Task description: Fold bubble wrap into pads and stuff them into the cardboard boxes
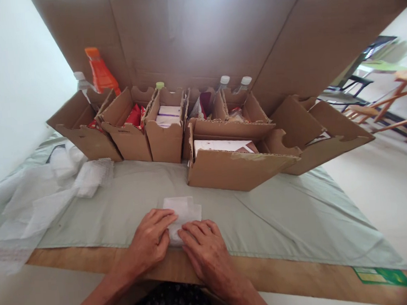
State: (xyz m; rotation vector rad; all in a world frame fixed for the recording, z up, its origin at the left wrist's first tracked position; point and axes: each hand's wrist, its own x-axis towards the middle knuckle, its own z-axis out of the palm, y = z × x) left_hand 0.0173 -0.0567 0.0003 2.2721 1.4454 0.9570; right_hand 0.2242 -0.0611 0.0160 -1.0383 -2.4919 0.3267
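On the pale green cloth in front of me lies a small folded piece of translucent white wrap [182, 207], which looks like bubble wrap. My left hand [152, 235] grips its left side, fingers bent over the top and thumb near the front edge. From the right, my right hand [206, 247] holds the near part, its fingers curled over the wrap and the thumb low at the front. Both hands are nearly touching each other. Whether anything lies inside the folds is hidden.
Loose bubble wrap [36, 201] with wrapped bundles [91, 178] lies at the left. Cardboard bins [168, 143] holding packets and boxes stand along the back, one bin [239, 171] further forward. Behind them are an orange bottle [101, 73] and a cardboard panel [198, 36]. A green card [382, 276] is at the front right.
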